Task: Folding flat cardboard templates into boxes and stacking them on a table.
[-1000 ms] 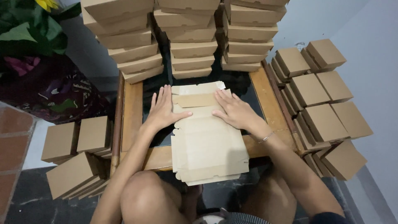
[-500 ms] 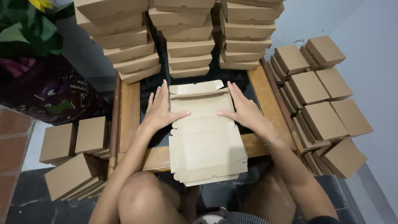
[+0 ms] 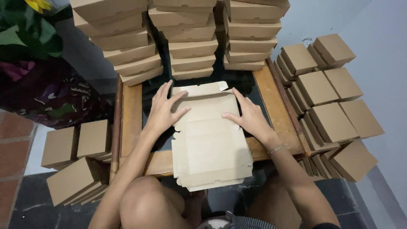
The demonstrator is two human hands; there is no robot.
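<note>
Flat unfolded brown cardboard box blank (image 3: 210, 140) lies on the small wooden table with dark glass top (image 3: 131, 118), its near end overhanging the table's front edge above the knees, its far flap (image 3: 199, 90) lifted slightly at the crease. Left hand (image 3: 163, 111) is spread flat, fingers splayed, palm on the blank's left edge near the far end; pressing down, gripping nothing. Right hand (image 3: 250, 116) is likewise open and flat on the blank's right edge, fingers pointing inward and forward, thin bracelet (image 3: 277, 148) at the wrist; nothing held. Scalloped tab cutouts show along the blank's left side just below the left hand. Behind the blank, at the table's far end, three tall stacks of folded brown cardboard boxes: left stack (image 3: 123, 42) leaning a bit, middle stack (image 3: 190, 46), right stack (image 3: 252, 34). Right of the table, rows of closed square brown boxes (image 3: 326, 93) are packed edge to edge, some standing on edge against the table side. Left of the table, a smaller group of similar closed brown boxes (image 3: 74, 157) sits on the floor, some upright, some tilted. Far left: dark patterned fabric (image 3: 51, 97) and green leaves (image 3: 25, 34). No labels legible on any box.
</note>
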